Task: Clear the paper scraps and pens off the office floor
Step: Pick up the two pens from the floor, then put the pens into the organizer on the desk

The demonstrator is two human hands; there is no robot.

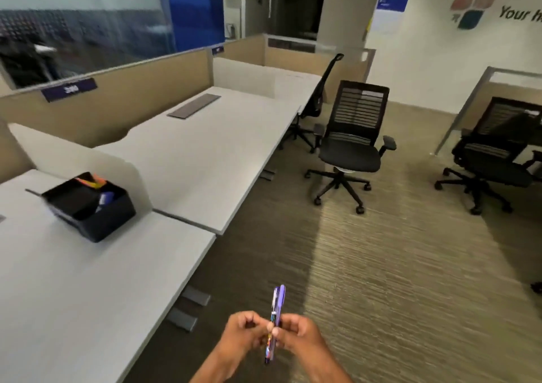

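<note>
Both hands meet low in view above the carpeted floor (381, 265) — the right hand (296, 337) has its fingers clamped on the purple pens (275, 318), held upright, while the left hand (243, 334) curls beside them, seemingly pinching their lower part. A black organiser tray (91, 206) sits on the bench (88, 280) to the left.

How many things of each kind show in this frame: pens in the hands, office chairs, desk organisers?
Pens, held upright between left hand and right hand: 2, as far as the blur allows
Office chairs: 3
Black desk organiser: 1
Total: 6
</note>
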